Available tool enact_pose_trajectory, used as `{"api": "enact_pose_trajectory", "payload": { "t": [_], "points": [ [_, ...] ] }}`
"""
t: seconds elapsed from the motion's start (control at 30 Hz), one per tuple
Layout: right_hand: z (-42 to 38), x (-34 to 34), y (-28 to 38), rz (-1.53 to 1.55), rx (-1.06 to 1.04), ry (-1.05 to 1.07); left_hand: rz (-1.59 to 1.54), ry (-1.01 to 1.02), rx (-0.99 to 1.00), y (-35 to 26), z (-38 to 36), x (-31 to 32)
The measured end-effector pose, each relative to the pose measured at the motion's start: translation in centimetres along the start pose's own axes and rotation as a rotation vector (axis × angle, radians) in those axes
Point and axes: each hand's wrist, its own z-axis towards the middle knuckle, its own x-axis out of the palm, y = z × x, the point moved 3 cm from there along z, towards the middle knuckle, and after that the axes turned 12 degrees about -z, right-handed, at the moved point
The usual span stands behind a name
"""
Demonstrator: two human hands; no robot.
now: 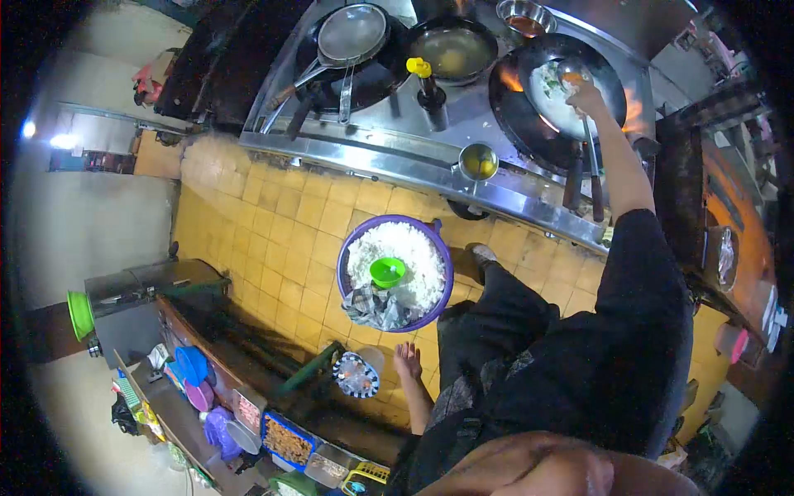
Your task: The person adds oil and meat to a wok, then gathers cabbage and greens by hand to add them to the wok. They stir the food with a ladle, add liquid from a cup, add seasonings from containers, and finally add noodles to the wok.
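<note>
My right hand (585,97) is over the wok (608,74) at the upper right, its fingers closed on something small and orange that I cannot make out. White food with green bits (550,87) lies in the wok, and flames show around it. A ladle (592,157) leans in the wok below that hand. My left hand (407,361) hangs open and empty, beside a round patterned container (356,374). Just above it stands a purple tub (450,285) of white rice (409,240), with a green bowl (387,272) and a crumpled cloth (374,309) on the rice.
Two more pans, a strainer (352,35), a yellow-capped bottle (430,93), a metal cup (478,162) and a metal bowl (529,18) stand on the steel stove (372,157). Food trays (287,440) line a counter at the lower left. An orange-topped table (732,223) is at the right.
</note>
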Motion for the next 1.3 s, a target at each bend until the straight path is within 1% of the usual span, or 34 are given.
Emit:
{"api": "enact_pose_trajectory", "payload": {
  "t": [0.03,0.07,0.1,0.17,0.2,0.23,0.27,0.3,0.33,0.37,0.4,0.47,0.5,0.57,0.6,0.63,0.67,0.7,0.73,0.77,0.8,0.87,0.93,1.0,1.07,1.1,1.13,1.17,1.2,1.23,1.27,1.3],
  "points": [
    [1.2,0.5,-0.4,-0.213,-0.135,-0.102,0.009,0.061,0.002,-0.1,0.3,-0.6],
    [2.2,0.7,-0.7,-0.427,-0.269,-0.202,0.008,0.061,0.007,-0.1,0.1,-0.8],
    [3.5,0.5,-1.3,-0.423,-0.271,-0.203,0.04,0.031,0.02,-0.1,-0.1,-1.1],
    [5.4,0.1,-2.0,-0.888,-0.285,-0.255,0.071,-0.001,0.036,0.0,-0.1,-3.1],
    [5.7,-0.6,-2.8,-0.883,-0.287,-0.261,0.141,0.059,0.047,0.4,1.0,-4.8],
    [5.9,-1.9,-3.7,-0.698,-0.247,-0.363,0.209,0.118,0.058,0.7,1.8,-5.8],
    [5.7,-3.2,-4.0,-0.512,-0.209,-0.46,0.203,0.121,0.063,0.7,1.7,-6.1],
    [5.1,-4.2,-3.5,-0.51,-0.213,-0.466,0.172,0.101,0.002,0.9,1.8,-6.4],
    [4.2,-5.2,-3.6,-0.403,-0.148,-0.409,0.142,0.08,-0.061,1.2,1.9,-6.7],
    [2.8,-6.5,-3.5,-0.298,-0.083,-0.353,0.154,-0.052,-0.041,1.7,2.0,-7.0],
    [1.1,-7.4,-3.1,-0.299,-0.084,-0.357,0.152,-0.048,-0.042,1.6,1.8,-7.3],
    [-2.4,-9.1,-0.4,-0.386,-0.023,-0.34,0.207,-0.08,-0.104,2.3,1.2,-7.5],
    [-2.0,-8.8,-0.4,-0.393,-0.031,-0.345,0.221,-0.113,-0.102,2.6,0.9,-7.3],
    [-0.2,-6.1,-2.5,-0.047,0.183,-0.294,0.211,-0.125,-0.093,3.5,0.5,-8.3],
    [1.0,-4.5,-3.4,-0.046,0.167,-0.293,0.212,-0.138,-0.071,3.6,0.6,-9.4],
    [2.4,-3.3,-4.0,-0.094,0.181,-0.403,0.115,-0.074,-0.145,4.4,3.1,-12.0],
    [3.8,-2.4,-3.8,-0.139,0.196,-0.51,0.097,-0.079,-0.134,4.8,2.6,-11.8],
    [3.5,-2.3,-2.0,-0.129,0.18,-0.504,0.128,-0.154,-0.103,5.0,0.9,-11.4],
    [2.8,-2.4,-0.1,-0.199,0.065,-0.526,0.157,-0.229,-0.075,5.2,-0.3,-10.3],
    [2.5,-2.1,2.3,-0.269,-0.049,-0.546,-0.013,-0.265,-0.193,6.4,1.3,-12.3],
    [3.1,-1.5,4.6,-0.262,-0.063,-0.539,-0.026,-0.273,-0.186,7.0,0.5,-11.5],
    [5.2,0.5,8.4,0.041,-0.135,-0.518,0.058,-0.329,-0.134,8.5,-2.0,-9.1],
    [5.7,3.6,15.6,0.114,-0.338,-0.578,0.02,-0.32,-0.163,9.9,-2.3,-7.5],
    [6.4,8.8,22.5,0.132,-0.832,-0.569,-0.02,-0.311,-0.198,11.4,-2.8,-5.1],
    [8.3,13.1,27.6,0.317,-0.572,-0.231,0.935,-0.004,0.181,10.8,-3.9,-1.4],
    [9.5,14.6,28.6,0.326,-0.579,-0.215,0.153,-0.287,-0.093,11.8,-4.2,-0.1],
    [11.3,16.4,29.2,0.268,-0.491,-0.138,0.145,-0.304,-0.083,11.6,-5.0,1.5],
    [13.3,18.5,29.6,0.21,-0.405,-0.061,0.178,-0.278,-0.054,10.9,-6.2,3.5],
    [14.6,19.2,30.2,0.324,-0.403,0.074,0.211,-0.252,-0.027,10.6,-6.9,4.6],
    [15.2,20.5,29.4,0.488,-0.181,0.268,0.191,-0.249,-0.022,10.6,-7.5,5.3],
    [13.7,18.9,29.8,0.641,0.05,0.46,0.182,-0.259,-0.017,10.5,-8.7,6.1],
    [15.2,20.8,29.7,0.642,0.043,0.468,0.231,-0.269,-0.009,10.4,-10.1,7.0]
  ]
}}
